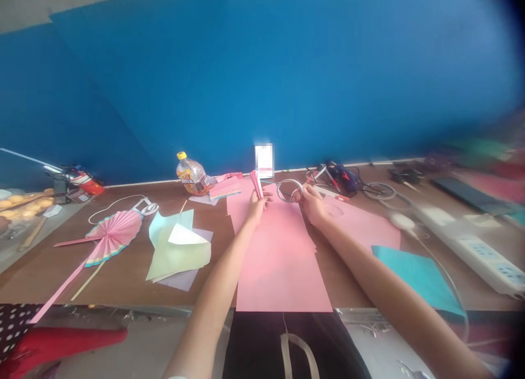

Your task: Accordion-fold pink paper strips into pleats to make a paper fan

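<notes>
My left hand [258,205] is closed on a narrow stack of folded pink paper [256,183], held upright over the table. Just right of it, my right hand [311,203] grips a roll of tape [289,191] by its right side, the open ring facing me. Both hands are above pink paper sheets [279,269] that reach to the table's front edge. Behind the hands, more folded pink paper [225,187] with a blue and yellow border lies near a plastic bottle [191,174] with a yellow cap.
A pleated pink paper fan [117,234] lies at the left. Green paper sheets [180,258] sit between it and my left arm. To the right are a teal sheet [418,278], a white power strip [471,248] and tangled cables [377,191]. A blue partition [287,83] rises behind the table.
</notes>
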Motion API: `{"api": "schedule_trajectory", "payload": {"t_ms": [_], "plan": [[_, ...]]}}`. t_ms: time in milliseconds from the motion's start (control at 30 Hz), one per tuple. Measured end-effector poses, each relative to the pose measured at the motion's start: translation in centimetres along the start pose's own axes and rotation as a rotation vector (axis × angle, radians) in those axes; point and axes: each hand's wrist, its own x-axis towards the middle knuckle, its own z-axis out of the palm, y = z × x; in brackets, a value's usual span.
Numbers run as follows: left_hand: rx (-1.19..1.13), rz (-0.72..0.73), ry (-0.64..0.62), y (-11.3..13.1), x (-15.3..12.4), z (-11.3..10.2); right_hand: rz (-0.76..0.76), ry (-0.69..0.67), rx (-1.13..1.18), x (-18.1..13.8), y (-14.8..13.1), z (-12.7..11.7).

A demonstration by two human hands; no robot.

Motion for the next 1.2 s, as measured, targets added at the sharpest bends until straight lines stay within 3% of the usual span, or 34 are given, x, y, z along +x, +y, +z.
{"api": "schedule_trajectory", "payload": {"t_ms": [200, 333, 500, 833, 1067, 1200], "plan": [[0.163, 0.094, 0.016, 0.7, -1.1, 0.7, 0.105, -0.102, 0.048, -0.9, 0.4, 0.2], [0.239, 0.223, 0.027, 1.0, -1.4, 0.8, 0.108, -0.136, -0.053, -1.0, 0.1, 0.5], [0.22, 0.192, 0.015, 0.8, -1.3, 0.7, 0.072, -0.135, -0.255, -1.3, 0.1, 0.6], [0.15, 0.194, 0.026, 0.0, -1.0, 0.5, 0.07, -0.277, -0.27, -1.7, -0.3, 0.8], [0.166, 0.183, 0.043, 0.2, -1.0, 0.4, -0.065, -0.219, -0.491, -2.4, -0.1, 1.5], [0.176, 0.177, 0.07, 0.0, -0.8, 0.4, -0.108, -0.164, -0.506, -2.6, 0.7, 1.6]]}}
